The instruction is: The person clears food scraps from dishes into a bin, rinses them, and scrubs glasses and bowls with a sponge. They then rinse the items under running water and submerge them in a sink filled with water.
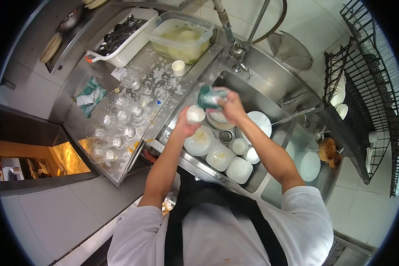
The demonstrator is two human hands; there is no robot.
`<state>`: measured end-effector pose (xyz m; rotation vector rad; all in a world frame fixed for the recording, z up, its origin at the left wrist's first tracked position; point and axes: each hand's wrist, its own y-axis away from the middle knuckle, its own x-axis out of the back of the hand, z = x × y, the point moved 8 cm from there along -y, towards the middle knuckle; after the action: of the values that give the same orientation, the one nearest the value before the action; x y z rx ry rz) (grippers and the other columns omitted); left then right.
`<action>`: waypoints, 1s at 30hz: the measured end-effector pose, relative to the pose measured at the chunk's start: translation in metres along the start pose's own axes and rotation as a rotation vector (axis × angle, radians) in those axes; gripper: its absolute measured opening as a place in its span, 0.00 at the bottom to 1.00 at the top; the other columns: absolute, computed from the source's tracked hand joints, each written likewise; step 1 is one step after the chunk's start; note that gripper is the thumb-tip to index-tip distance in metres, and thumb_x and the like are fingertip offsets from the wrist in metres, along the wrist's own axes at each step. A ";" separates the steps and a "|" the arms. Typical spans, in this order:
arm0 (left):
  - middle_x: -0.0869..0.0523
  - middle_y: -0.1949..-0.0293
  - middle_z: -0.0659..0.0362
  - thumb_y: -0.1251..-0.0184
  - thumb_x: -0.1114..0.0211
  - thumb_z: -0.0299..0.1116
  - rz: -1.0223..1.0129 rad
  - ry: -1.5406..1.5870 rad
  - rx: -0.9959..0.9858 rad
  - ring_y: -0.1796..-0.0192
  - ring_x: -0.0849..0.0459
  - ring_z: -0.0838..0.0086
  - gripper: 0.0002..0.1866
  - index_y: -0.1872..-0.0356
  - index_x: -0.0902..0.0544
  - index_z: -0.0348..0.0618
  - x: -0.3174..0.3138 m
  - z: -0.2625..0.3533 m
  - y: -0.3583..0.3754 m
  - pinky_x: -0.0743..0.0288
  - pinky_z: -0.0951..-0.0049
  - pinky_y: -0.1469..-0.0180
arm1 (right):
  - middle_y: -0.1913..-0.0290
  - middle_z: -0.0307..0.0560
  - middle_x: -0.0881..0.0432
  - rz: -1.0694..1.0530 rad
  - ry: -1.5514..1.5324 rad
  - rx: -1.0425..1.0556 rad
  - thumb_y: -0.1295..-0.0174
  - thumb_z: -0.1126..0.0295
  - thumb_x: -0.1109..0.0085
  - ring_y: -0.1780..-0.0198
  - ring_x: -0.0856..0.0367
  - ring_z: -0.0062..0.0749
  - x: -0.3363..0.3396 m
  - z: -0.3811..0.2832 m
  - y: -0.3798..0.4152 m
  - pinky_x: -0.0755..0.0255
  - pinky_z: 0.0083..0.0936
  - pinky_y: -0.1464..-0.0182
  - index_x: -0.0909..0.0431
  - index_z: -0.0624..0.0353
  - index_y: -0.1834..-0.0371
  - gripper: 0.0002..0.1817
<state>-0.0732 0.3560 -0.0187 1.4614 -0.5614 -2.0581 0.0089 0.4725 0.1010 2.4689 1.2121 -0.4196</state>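
My left hand (185, 126) grips a small white cup (196, 114) over the near left edge of the sink, its open mouth facing up. Closed around a green scouring pad (204, 98) with suds on it, my right hand (233, 107) is just right of the cup and above it in the view. Under my hands, the sink holds a round soiled plate (199, 142), a square dish with food scraps (220, 158), a white square bowl (240, 171) and white cups (240, 146). A larger white plate (260, 123) lies partly behind my right forearm.
Several upturned glasses (118, 126) and a green cloth (93, 98) occupy the sudsy left counter. Behind are a white tub of cutlery (115, 56), a plastic container of cloudy water (181, 41) and another small cup (178, 68). Right: a second basin (275, 190) and wire racks (363, 75).
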 end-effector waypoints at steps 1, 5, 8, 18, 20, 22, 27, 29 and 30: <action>0.20 0.75 0.64 0.30 0.48 0.49 -0.101 -0.018 0.054 0.84 0.27 0.77 0.15 0.66 0.20 0.53 -0.003 -0.004 -0.002 0.46 0.79 0.91 | 0.47 0.48 0.20 -0.042 0.134 0.092 0.39 0.90 0.55 0.48 0.18 0.40 -0.012 -0.032 0.005 0.16 0.37 0.44 0.24 0.59 0.40 0.25; 0.18 0.70 0.63 0.30 0.48 0.50 -0.328 -0.097 0.161 0.77 0.22 0.78 0.14 0.63 0.20 0.55 -0.011 -0.011 -0.006 0.38 0.80 0.87 | 0.51 0.49 0.21 -0.321 0.927 0.737 0.47 0.83 0.42 0.42 0.23 0.47 -0.064 -0.043 0.030 0.21 0.38 0.45 0.21 0.52 0.47 0.22; 0.16 0.62 0.61 0.29 0.46 0.50 -0.115 -0.216 -0.100 0.72 0.19 0.75 0.16 0.56 0.20 0.51 -0.025 0.004 0.010 0.28 0.74 0.80 | 0.54 0.50 0.21 -0.264 1.161 0.799 0.51 0.80 0.39 0.45 0.23 0.52 -0.072 -0.025 0.032 0.26 0.38 0.45 0.19 0.51 0.53 0.20; 0.33 0.50 0.44 0.39 0.31 0.32 0.017 -1.277 -1.737 0.40 0.33 0.48 0.26 0.44 0.35 0.41 -0.055 0.054 0.082 0.35 0.49 0.40 | 0.57 0.50 0.16 -0.060 0.097 -0.400 0.41 0.77 0.43 0.60 0.14 0.39 -0.009 0.070 -0.061 0.18 0.35 0.57 0.23 0.62 0.49 0.16; 0.30 0.49 0.42 0.45 0.29 0.25 0.025 -1.335 -1.714 0.41 0.29 0.44 0.30 0.43 0.36 0.43 -0.057 0.062 0.089 0.31 0.49 0.41 | 0.57 0.50 0.16 -0.124 0.426 -0.373 0.43 0.76 0.40 0.58 0.14 0.40 -0.013 0.078 -0.076 0.18 0.36 0.57 0.22 0.65 0.50 0.16; 0.29 0.45 0.43 0.46 0.28 0.26 -0.030 -1.387 -1.561 0.41 0.28 0.45 0.31 0.44 0.36 0.43 -0.055 0.080 0.087 0.30 0.51 0.42 | 0.59 0.59 0.14 -0.205 0.779 -0.296 0.46 0.70 0.34 0.58 0.14 0.51 -0.029 0.076 -0.088 0.20 0.41 0.58 0.21 0.70 0.54 0.18; 0.21 0.49 0.46 0.50 0.25 0.30 0.102 -1.490 -1.387 0.47 0.21 0.47 0.20 0.58 0.26 0.43 -0.022 0.145 0.064 0.25 0.53 0.49 | 0.62 0.71 0.18 -0.092 1.278 0.357 0.46 0.64 0.31 0.56 0.19 0.67 -0.086 0.034 -0.135 0.26 0.49 0.55 0.23 0.69 0.56 0.20; 0.22 0.47 0.46 0.50 0.25 0.29 0.307 -1.367 -1.408 0.43 0.25 0.44 0.13 0.65 0.21 0.41 -0.003 0.178 0.051 0.28 0.52 0.44 | 0.61 0.68 0.17 0.002 1.188 0.499 0.45 0.65 0.32 0.56 0.19 0.66 -0.105 0.009 -0.154 0.26 0.49 0.55 0.22 0.65 0.55 0.19; 0.23 0.46 0.45 0.49 0.25 0.29 0.454 -1.399 -1.434 0.42 0.26 0.43 0.13 0.66 0.21 0.40 0.009 0.194 0.041 0.30 0.51 0.42 | 0.60 0.65 0.18 0.026 1.126 0.667 0.43 0.70 0.38 0.58 0.20 0.65 -0.116 -0.010 -0.155 0.27 0.49 0.52 0.22 0.63 0.53 0.15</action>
<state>-0.2508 0.3230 0.0630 -0.8949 0.2100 -1.9084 -0.1827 0.4842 0.1294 3.4269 1.5552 0.8611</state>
